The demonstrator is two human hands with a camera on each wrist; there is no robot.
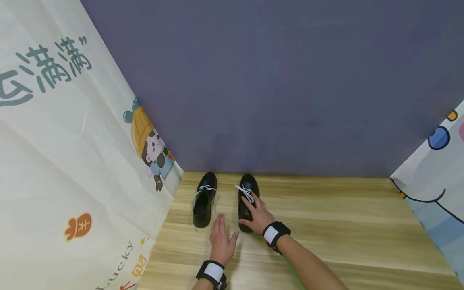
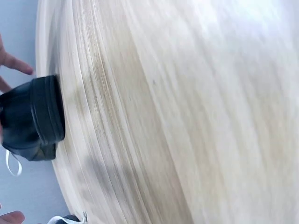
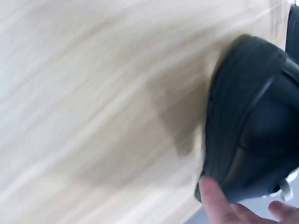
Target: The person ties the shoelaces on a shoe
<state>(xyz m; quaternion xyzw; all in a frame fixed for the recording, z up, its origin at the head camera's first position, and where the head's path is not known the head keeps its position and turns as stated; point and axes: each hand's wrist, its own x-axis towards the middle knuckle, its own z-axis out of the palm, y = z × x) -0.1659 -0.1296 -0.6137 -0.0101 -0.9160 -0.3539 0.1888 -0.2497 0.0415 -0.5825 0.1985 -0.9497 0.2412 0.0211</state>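
Note:
Two black lace-up shoes stand on the wood-grain surface, toes toward the back. The right shoe [image 1: 243, 211] has its white lace [image 1: 247, 194] tied in a bow. My right hand [image 1: 260, 217] holds this shoe from above, thumb at its left edge and fingers across the laced front. In the right wrist view a fingertip [image 3: 210, 186] presses the side of the shoe [image 3: 252, 116]. The left shoe [image 1: 203, 207] has its lace hanging loose at the sides. Just behind it, between the shoes, my left hand [image 1: 222, 243] hovers with straight fingers and holds nothing.
A dark grey-blue panel [image 1: 261, 88] rises right behind the shoe toes. A white printed cloth [image 1: 101, 161] hangs at the left, and another printed cloth [image 1: 427, 181] at the right. The wood-grain surface [image 1: 333, 221] extends to the right of the shoes.

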